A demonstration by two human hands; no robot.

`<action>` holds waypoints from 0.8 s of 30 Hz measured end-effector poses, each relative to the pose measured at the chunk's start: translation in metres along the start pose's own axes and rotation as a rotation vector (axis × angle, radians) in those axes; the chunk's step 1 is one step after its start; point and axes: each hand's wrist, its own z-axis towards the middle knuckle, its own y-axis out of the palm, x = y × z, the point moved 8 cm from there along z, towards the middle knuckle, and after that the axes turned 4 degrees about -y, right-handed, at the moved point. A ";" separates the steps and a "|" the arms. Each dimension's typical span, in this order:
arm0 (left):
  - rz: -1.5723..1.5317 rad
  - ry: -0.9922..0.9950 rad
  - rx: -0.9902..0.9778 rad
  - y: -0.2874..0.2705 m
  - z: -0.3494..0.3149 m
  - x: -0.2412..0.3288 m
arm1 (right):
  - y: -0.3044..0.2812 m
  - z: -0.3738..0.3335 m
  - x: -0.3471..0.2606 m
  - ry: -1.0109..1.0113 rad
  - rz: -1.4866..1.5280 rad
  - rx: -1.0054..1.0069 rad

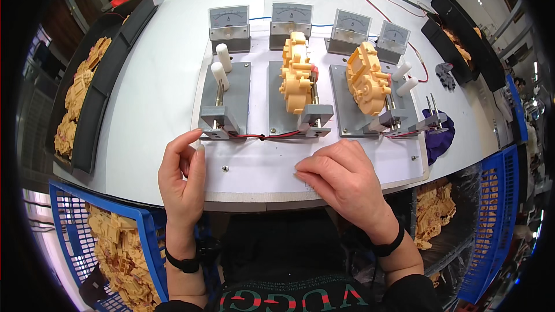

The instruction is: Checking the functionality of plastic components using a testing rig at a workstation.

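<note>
My left hand point(182, 173) is beside the front block of the left grey test fixture point(236, 98). Its thumb and forefinger are curved and apart, with nothing visible held between them. My right hand point(347, 174) hovers over the white board point(266, 176), thumb and fingertips pinched together; anything between them is hidden. An orange-yellow plastic gearbox point(296, 75) stands on the middle fixture point(276, 118), against metal pins. On the right fixture point(345, 124) a second similar gearbox point(367, 81) leans near white pegs. The left fixture bears two white pegs point(219, 72) and no gearbox.
Several analog meters point(292, 20) line the board's back. Black trays point(104, 89) of yellow parts flank the table. Blue crates point(153, 242) with more parts stand at both sides below. A purple cloth point(440, 141) lies at right; red and black wires point(263, 136) join the fixtures.
</note>
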 end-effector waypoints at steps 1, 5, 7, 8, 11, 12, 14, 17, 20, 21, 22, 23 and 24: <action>-0.007 -0.011 0.000 0.000 0.000 -0.001 | 0.000 0.000 0.000 -0.002 -0.008 0.000; 0.004 -0.009 -0.010 0.000 -0.003 -0.004 | -0.001 -0.001 0.001 0.017 -0.024 0.019; 0.002 -0.012 0.010 -0.001 -0.003 -0.007 | -0.001 -0.004 0.003 0.001 -0.011 0.021; -0.021 -0.034 0.000 0.000 -0.002 -0.010 | -0.002 -0.005 0.005 -0.014 -0.001 0.026; -0.027 -0.022 -0.002 0.002 -0.001 -0.012 | -0.003 -0.010 0.007 -0.025 0.011 0.033; -0.026 -0.022 0.005 0.001 -0.001 -0.013 | -0.005 -0.011 0.007 -0.014 -0.011 0.046; -0.009 -0.008 -0.011 0.001 -0.001 -0.012 | -0.005 -0.011 0.005 -0.030 0.003 0.063; 0.029 -0.004 -0.009 -0.001 -0.001 -0.012 | -0.004 -0.011 0.005 -0.028 -0.019 0.066; 0.014 -0.008 -0.009 -0.001 -0.002 -0.013 | -0.003 -0.011 0.005 -0.033 -0.023 0.065; 0.017 -0.009 -0.017 -0.001 -0.002 -0.013 | -0.004 -0.012 0.005 -0.036 -0.008 0.069; 0.029 -0.007 -0.010 -0.001 -0.002 -0.013 | -0.003 -0.012 0.005 -0.036 -0.010 0.068; 0.023 -0.010 -0.024 0.000 -0.002 -0.013 | -0.003 -0.012 0.006 -0.030 -0.025 0.059; 0.025 -0.008 -0.010 0.000 -0.002 -0.013 | -0.003 -0.012 0.005 -0.036 -0.009 0.069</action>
